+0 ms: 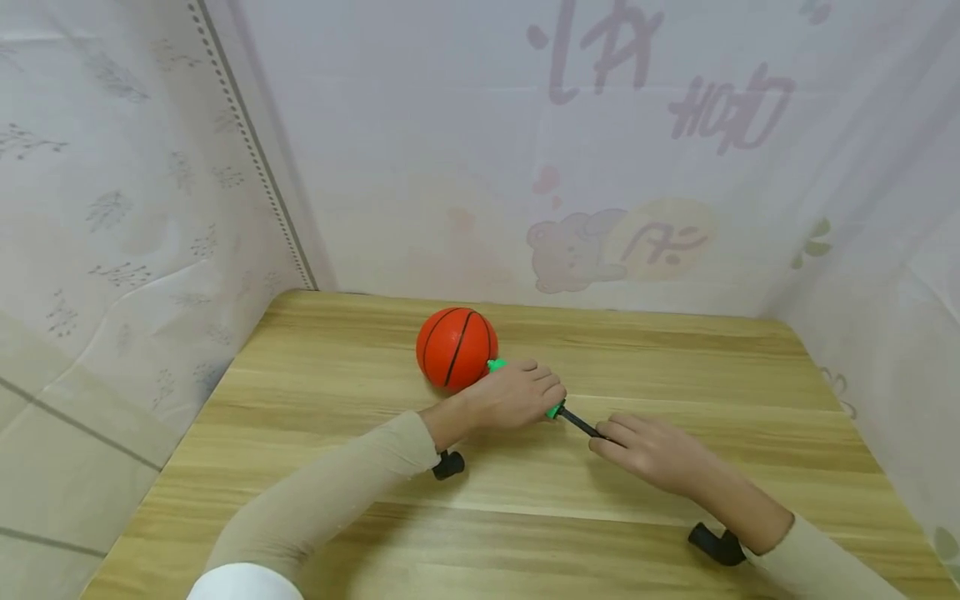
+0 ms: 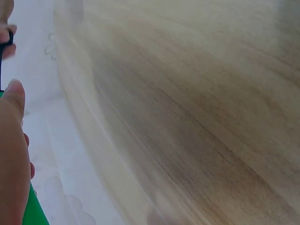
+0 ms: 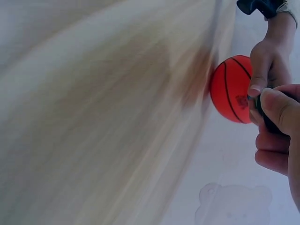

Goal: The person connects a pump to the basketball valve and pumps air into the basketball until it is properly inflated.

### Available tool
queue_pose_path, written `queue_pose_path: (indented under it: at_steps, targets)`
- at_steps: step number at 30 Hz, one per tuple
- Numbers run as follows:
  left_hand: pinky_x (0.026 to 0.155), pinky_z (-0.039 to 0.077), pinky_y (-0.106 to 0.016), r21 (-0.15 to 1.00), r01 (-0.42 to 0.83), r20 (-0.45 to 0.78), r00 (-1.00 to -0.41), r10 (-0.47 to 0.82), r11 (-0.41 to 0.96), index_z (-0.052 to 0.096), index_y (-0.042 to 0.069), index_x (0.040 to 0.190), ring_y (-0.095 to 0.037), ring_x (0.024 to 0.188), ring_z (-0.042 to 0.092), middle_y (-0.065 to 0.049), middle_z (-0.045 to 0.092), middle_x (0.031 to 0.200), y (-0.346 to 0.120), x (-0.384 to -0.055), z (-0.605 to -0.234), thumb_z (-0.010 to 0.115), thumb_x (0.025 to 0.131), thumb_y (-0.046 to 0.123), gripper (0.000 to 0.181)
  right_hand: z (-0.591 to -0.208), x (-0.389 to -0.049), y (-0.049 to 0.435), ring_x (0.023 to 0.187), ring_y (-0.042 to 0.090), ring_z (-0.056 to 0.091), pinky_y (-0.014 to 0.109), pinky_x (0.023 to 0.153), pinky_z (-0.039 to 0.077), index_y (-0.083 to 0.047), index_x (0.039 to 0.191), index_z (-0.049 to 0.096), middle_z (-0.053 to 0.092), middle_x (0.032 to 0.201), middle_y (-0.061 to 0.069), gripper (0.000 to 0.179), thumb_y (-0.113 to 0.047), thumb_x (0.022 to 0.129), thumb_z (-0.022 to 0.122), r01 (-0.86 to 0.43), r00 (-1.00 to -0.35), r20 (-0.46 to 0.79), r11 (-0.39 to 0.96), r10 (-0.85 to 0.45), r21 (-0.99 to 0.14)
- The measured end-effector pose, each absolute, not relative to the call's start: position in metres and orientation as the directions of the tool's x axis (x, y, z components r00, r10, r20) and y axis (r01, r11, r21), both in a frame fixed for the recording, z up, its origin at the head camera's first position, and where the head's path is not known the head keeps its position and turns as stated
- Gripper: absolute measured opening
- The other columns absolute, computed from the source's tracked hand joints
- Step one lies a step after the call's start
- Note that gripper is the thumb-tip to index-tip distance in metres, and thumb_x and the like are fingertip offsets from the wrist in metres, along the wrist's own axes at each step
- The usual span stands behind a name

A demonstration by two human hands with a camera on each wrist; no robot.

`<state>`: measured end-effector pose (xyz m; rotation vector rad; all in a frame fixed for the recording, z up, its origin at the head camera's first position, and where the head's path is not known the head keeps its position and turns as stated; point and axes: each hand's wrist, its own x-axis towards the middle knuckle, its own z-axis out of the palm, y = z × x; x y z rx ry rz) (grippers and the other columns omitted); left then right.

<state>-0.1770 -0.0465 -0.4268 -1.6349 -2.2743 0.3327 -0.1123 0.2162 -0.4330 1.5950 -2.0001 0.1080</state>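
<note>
A red-orange basketball (image 1: 453, 346) with black seams sits on the wooden table, left of the hands. My left hand (image 1: 517, 396) grips the green barrel (image 2: 35, 211) of a hand ball pump, whose green tip end (image 1: 497, 364) shows right at the ball's side. Out of the barrel's other end runs a black rod (image 1: 577, 421) toward my right hand (image 1: 652, 450). That hand holds the pump's black handle (image 3: 269, 120), with the thumb on top and fingers curled around it. Most of the barrel is hidden under the left palm.
The wooden table (image 1: 315, 367) reaches back to a printed pale curtain (image 1: 450, 167), and more curtain hangs at both sides. Black wrist mounts (image 1: 448, 464) stick out beneath each forearm, close over the table.
</note>
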Motion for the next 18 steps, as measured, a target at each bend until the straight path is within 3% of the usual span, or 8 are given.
queue_pose_path:
  at_steps: [9, 18]
  targets:
    - [0.083, 0.041, -0.022, -0.344, 0.890, 0.122, -0.276, 0.954, 0.301, 0.057, 0.014, 0.107, -0.012, 0.098, 0.055, 0.005, 0.062, 0.104, -0.047, -0.177, -0.425, 0.050, 0.107, 0.032, 0.020, -0.432, -0.131, 0.191, 0.074, 0.012, 0.061, 0.020, 0.064, 0.052, -0.007, 0.097, 0.069, 0.067, 0.091, 0.003, 0.042, -0.009, 0.112, 0.029, -0.915, -0.080, 0.511, 0.266, -0.856, 0.303]
    - [0.084, 0.041, -0.021, -0.341, 0.891, 0.103, -0.282, 0.954, 0.300, 0.056, 0.016, 0.109, -0.011, 0.097, 0.054, 0.007, 0.061, 0.104, -0.049, -0.181, -0.423, 0.054, 0.106, 0.036, 0.020, -0.430, -0.115, 0.216, 0.075, 0.013, 0.063, 0.022, 0.063, 0.054, -0.007, 0.097, 0.068, 0.069, 0.092, 0.004, 0.038, -0.010, 0.112, 0.033, -0.930, -0.089, 0.517, 0.257, -0.851, 0.262]
